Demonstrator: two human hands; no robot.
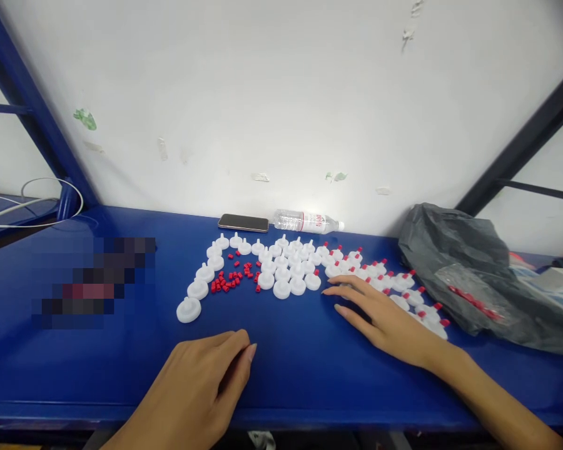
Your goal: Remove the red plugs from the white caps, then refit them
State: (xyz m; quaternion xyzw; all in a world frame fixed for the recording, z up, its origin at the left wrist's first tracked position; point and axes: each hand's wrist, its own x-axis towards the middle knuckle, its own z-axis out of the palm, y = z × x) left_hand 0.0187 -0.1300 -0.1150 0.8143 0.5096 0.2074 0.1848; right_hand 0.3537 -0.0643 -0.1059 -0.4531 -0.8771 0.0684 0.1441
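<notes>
My left hand (209, 381) is closed above the front of the blue table, thumb against the curled index finger. Whatever it may hold is hidden. My right hand (378, 315) is open, palm down and fingers apart, beside the white nozzle caps with red tips (375, 269). Its fingertips lie just right of a white nozzle cap (313, 281) at the edge of the middle cluster. Many bare white nozzle caps (281, 288) stand spout up, several of them in a curved row (197, 289) on the left. Small red tips (225, 282) lie loose between row and cluster.
A phone (243, 222) and a clear water bottle (304, 221) lie along the wall. On the right, a dark plastic bag (455, 244) sits under a clear bag of red tips (473, 303). A blurred-out patch (94, 284) covers something on the left. Blue posts (42, 106) flank the table.
</notes>
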